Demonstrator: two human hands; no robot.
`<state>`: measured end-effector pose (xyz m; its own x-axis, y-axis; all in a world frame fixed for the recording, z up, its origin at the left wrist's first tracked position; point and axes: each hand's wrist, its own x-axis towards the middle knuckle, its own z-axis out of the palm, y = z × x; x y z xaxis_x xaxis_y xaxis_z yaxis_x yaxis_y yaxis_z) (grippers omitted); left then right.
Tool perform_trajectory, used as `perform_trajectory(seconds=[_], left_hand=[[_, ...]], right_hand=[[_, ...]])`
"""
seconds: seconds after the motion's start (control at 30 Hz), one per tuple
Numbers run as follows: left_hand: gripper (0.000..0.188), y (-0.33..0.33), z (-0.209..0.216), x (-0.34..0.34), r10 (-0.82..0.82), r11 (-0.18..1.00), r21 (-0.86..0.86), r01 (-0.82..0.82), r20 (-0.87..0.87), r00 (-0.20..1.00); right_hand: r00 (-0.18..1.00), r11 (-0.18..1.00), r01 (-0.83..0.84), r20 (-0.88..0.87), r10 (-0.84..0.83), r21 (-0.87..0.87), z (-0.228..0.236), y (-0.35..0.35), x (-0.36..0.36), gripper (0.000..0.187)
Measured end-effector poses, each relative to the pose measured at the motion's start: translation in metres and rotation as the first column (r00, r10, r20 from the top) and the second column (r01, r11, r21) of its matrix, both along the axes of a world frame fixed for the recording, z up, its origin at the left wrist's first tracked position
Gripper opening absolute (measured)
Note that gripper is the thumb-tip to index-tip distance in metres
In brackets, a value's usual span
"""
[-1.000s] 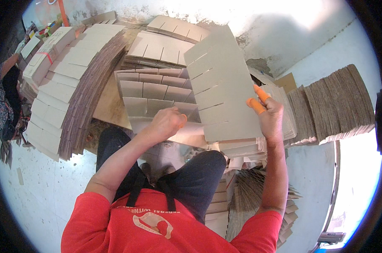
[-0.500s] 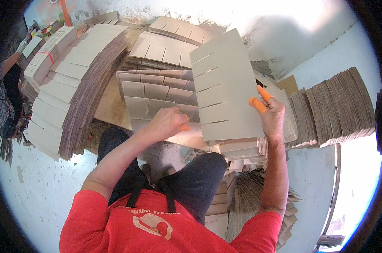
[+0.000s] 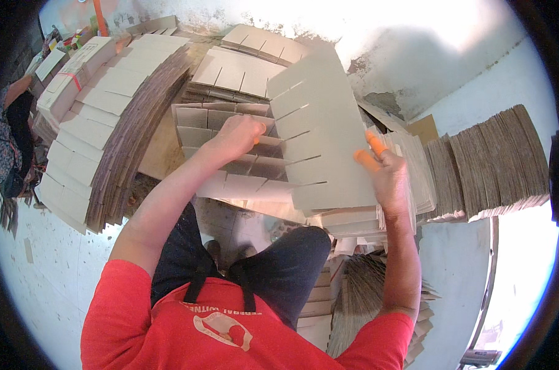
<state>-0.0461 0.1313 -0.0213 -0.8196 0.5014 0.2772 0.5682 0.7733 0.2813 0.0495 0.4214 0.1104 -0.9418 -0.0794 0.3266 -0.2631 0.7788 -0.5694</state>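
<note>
My right hand (image 3: pixel 387 179), with orange finger covers, grips the right edge of a large slotted cardboard sheet (image 3: pixel 322 129). This sheet stands tilted, its slotted left side against the ends of several upright cardboard divider strips (image 3: pixel 233 185). Over one of the farther strips my left hand (image 3: pixel 239 137) is closed, its fingertips pinching near the strip's upper edge, close to the sheet. An orange cover shows on a left finger; the exact contact is partly hidden by the hand. Some of the strips' right ends are hidden behind the sheet.
Long stacks of slotted cardboard (image 3: pixel 101 114) fan out at left, with a pale box (image 3: pixel 76 77) on top. More slotted sheets (image 3: pixel 230 71) lie behind the strips. Dense cardboard piles (image 3: pixel 486 160) stand at right. Cardboard bundles (image 3: pixel 359 293) sit low beside my right leg.
My left hand has moved away from me, from a nearer strip to a farther one. The sheet in my right hand has shifted slightly left and tilted more.
</note>
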Motion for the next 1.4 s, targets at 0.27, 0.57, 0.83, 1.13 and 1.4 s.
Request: perform_trajectory(seconds=[0.27, 0.57, 0.83, 1.13, 1.4], left_hand=[[0.016, -0.006, 0.013, -0.012, -0.032, 0.982, 0.185, 0.040, -0.046, 0.998], [0.013, -0.013, 0.024, -0.073, 0.126, 0.987, -0.110, -0.121, 0.044, 0.991], [0.008, -0.015, 0.016, -0.088, 0.164, 0.980, -0.102, -0.171, -0.070, 0.984], [0.007, -0.016, 0.011, -0.088, 0.195, 0.978, -0.073, -0.195, 0.003, 0.981], [0.016, -0.021, 0.009, -0.087, 0.176, 0.984, -0.041, -0.175, 0.029, 0.984]], right_hand=[[0.994, 0.983, 0.107, 0.030, -0.104, -0.147, -0.009, -0.010, 0.010, 0.028], [0.998, 0.999, -0.039, 0.044, 0.040, -0.009, -0.018, -0.001, -0.004, 0.045], [0.996, 0.997, -0.077, 0.047, 0.076, 0.024, -0.018, -0.003, -0.011, 0.047], [0.924, 0.910, -0.380, 0.030, 0.380, 0.165, -0.067, -0.027, -0.039, 0.035], [0.893, 0.610, -0.432, 0.408, 0.189, 0.664, -0.073, -0.078, -0.046, 0.016]])
